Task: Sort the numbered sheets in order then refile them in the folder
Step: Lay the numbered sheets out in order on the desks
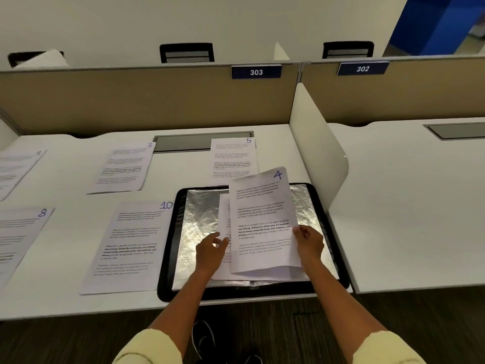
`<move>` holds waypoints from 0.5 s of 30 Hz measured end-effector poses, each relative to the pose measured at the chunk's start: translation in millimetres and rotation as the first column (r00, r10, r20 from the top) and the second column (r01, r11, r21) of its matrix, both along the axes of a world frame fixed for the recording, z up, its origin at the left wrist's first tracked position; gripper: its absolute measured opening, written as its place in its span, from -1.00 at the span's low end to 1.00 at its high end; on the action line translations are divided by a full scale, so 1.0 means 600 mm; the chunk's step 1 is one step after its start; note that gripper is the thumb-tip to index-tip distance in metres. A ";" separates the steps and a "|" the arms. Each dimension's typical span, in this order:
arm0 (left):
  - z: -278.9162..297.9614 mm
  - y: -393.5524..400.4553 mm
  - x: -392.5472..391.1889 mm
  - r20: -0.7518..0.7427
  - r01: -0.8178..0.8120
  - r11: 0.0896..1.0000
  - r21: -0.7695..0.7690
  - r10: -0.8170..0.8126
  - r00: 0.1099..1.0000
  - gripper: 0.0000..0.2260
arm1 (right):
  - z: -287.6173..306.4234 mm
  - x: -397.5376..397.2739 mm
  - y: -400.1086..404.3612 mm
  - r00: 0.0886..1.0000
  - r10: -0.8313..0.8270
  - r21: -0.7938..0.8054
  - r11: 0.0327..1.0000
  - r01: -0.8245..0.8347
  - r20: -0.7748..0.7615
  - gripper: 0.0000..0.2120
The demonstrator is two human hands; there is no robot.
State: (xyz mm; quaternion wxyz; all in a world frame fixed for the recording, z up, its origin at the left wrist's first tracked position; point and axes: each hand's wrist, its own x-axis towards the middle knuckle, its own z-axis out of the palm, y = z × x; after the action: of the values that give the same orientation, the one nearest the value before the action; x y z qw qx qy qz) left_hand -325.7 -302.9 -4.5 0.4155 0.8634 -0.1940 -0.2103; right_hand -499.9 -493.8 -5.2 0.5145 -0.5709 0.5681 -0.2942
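Observation:
An open black folder point(168, 245) with a silver lining lies at the desk's front edge. My right hand point(309, 244) pinches the right edge of sheet 4 point(262, 206) and holds it lifted over the folder. Beneath it a few more sheets point(224, 216) lie in the folder, and my left hand point(211, 250) rests on their left edge with fingers loosely curled. Laid out on the desk are sheet 5 point(232, 156), sheet 3 point(123, 166), sheet 10 point(131, 243), sheet 8 point(18, 237) and sheet 1 point(15, 169).
A white divider point(317, 143) rises just right of the folder, with a tan partition point(147, 98) behind the desk. A grey cable hatch point(183, 141) sits near the back. The neighbouring desk point(409, 200) is to the right. Chair backs show beyond the partition.

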 end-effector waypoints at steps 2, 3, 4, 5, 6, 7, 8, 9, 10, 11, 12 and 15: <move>0.003 -0.001 0.007 -0.065 -0.029 0.999 -0.046 0.026 0.998 -0.61 | 0.003 0.012 -0.002 1.000 -0.006 0.027 1.000 0.005 0.025 -0.95; 0.002 -0.001 0.011 -0.104 -0.048 0.996 -0.074 0.040 0.994 -0.63 | 0.005 0.019 -0.003 0.999 -0.010 0.044 0.999 0.008 0.041 -0.95; 0.002 0.001 0.018 -0.151 -0.070 0.992 -0.106 0.053 0.987 -0.67 | 0.006 0.028 -0.003 0.999 -0.006 0.054 0.999 0.003 0.052 -0.94; 0.002 0.002 0.025 -0.202 -0.093 0.986 -0.136 0.064 0.977 -0.72 | 0.007 0.038 -0.004 0.999 0.006 0.059 0.998 -0.009 0.052 -0.92; 0.002 0.005 0.033 -0.256 -0.121 0.980 -0.159 0.077 0.964 -0.77 | 0.006 0.050 -0.004 0.998 0.022 0.063 0.998 -0.025 0.052 -0.90; 0.003 0.008 0.043 -0.311 -0.151 0.973 -0.176 0.091 0.946 -0.82 | 0.007 0.062 -0.004 0.998 0.031 0.071 0.997 -0.035 0.059 -0.89; 0.006 0.011 0.051 -0.364 -0.179 0.966 -0.185 0.102 0.926 -0.86 | 0.008 0.073 -0.002 0.997 0.031 0.079 0.996 -0.037 0.077 -0.91; 0.007 0.014 0.063 -0.410 -0.203 0.960 -0.195 0.108 0.906 -0.88 | 0.010 0.087 -0.001 0.995 0.033 0.084 0.996 -0.041 0.092 -0.92; 0.008 0.017 0.074 -0.443 -0.215 0.956 -0.200 0.107 0.890 -0.89 | 0.013 0.100 0.001 0.994 0.037 0.083 0.996 -0.046 0.103 -0.93; 0.010 0.020 0.086 -0.466 -0.224 0.952 -0.209 0.104 0.878 -0.88 | 0.016 0.115 0.002 0.994 0.046 0.079 0.995 -0.054 0.098 -0.93; 0.012 0.023 0.098 -0.481 -0.231 0.949 -0.215 0.103 0.871 -0.87 | 0.018 0.130 0.004 0.994 0.053 0.079 0.995 -0.060 0.096 -0.91; 0.012 0.032 0.139 -0.478 -0.248 0.947 -0.204 0.125 0.869 -0.87 | 0.015 0.178 0.007 0.994 0.087 0.070 0.993 -0.092 0.073 -0.83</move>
State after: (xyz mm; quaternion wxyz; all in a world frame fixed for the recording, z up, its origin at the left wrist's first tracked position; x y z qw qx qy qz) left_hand -242.0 -283.9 2.6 0.5769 0.7421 -0.0309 -0.3397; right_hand -393.2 -489.5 3.9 0.5674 -0.5658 0.5341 -0.2695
